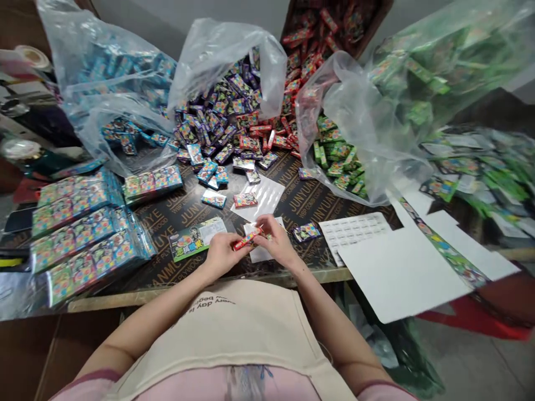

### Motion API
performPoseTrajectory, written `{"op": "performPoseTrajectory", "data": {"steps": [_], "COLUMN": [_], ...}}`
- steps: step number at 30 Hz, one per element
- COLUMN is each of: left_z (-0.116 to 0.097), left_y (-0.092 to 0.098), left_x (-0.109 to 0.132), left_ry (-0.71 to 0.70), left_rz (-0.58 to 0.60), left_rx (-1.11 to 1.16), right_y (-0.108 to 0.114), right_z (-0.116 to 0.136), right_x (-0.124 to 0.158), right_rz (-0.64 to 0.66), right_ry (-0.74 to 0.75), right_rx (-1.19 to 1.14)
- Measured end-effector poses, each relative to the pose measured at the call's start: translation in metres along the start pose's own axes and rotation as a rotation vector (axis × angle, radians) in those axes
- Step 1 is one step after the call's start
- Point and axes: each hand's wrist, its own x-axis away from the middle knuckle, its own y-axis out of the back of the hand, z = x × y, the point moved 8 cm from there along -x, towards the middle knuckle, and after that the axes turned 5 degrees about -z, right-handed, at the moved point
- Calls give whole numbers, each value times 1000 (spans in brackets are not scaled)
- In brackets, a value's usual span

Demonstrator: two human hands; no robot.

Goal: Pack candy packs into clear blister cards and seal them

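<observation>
On the table, stacked packs lie left, a sheet right, heaped boxes farther back between them.

Tabletop: dark board, gold lettering printed at a slant, pale wooden strip along the near edge. Far left, clutter — a pale roll with its core showing, a metallic cylinder just nearer, then a dark green container with a pale top. Nearer on the left, a dark flat slab, phone-like; beside the edge of view, a black-and-yellow object, cut off, kind unclear. Far side: plain grey wall. Near right, below table level: a bright red item, green plastic, grey floor. Near left — brown surface, lower than the table.
</observation>
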Motion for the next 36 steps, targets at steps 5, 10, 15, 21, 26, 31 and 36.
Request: {"op": "performPoseTrajectory", "data": {"steps": [5, 10, 15, 21, 26, 31, 36], "left_z": [49, 50, 58, 73, 64, 57, 60], "left_y": [10, 41, 63, 68, 83, 78, 78], "left_x": [3, 1, -7, -10, -8, -5, -6], "left_ry": [429, 180, -146, -238, -276, -276, -276], "left_rz": [-123, -178, -128, -52, -32, 8, -38], "left_rx": [619, 258, -574, -623, -465, -387, -383], "right_y": [-26, -36, -40, -54, -47, -60, -54], "right_z": [24, 21, -4, -16, -8, 3, 2], "right_x": [-6, -9, -23, -25, -24, -24, -31], "right_rz": [50, -84, -55, 125, 77, 319, 247], "right_ry": [342, 391, 349, 353, 320, 349, 316], "right_rx": [208, 270, 420, 434, 337, 245, 287]}}
